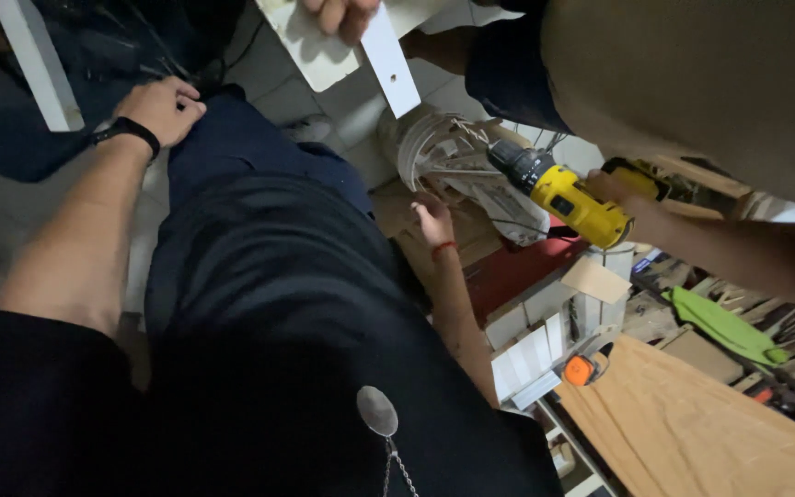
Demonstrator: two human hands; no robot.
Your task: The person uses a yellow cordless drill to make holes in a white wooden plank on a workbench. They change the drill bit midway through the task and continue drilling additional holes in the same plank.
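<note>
My left hand (160, 108), with a black band on its wrist, rests on my dark blue trouser leg (259, 175) with the fingers curled and nothing in them. My right hand (433, 221), a red string around its wrist, reaches down beside a white ribbed round frame (448, 152); its fingers are loosely apart and touch the frame's lower edge. A co-worker's hand (611, 187) holds a yellow and black drill (568, 198) with its chuck pointed at that frame. At the top another hand (340, 14) holds a white panel (319, 51) with a narrow white strip (391, 64).
A plywood sheet (692, 423) lies at the lower right, with an orange tool (581, 370) at its edge. A green cloth (724, 329) lies among cluttered tools at the right. White boxes (531, 354) and a red surface (517, 271) sit under the drill. A white board (37, 60) leans at the top left.
</note>
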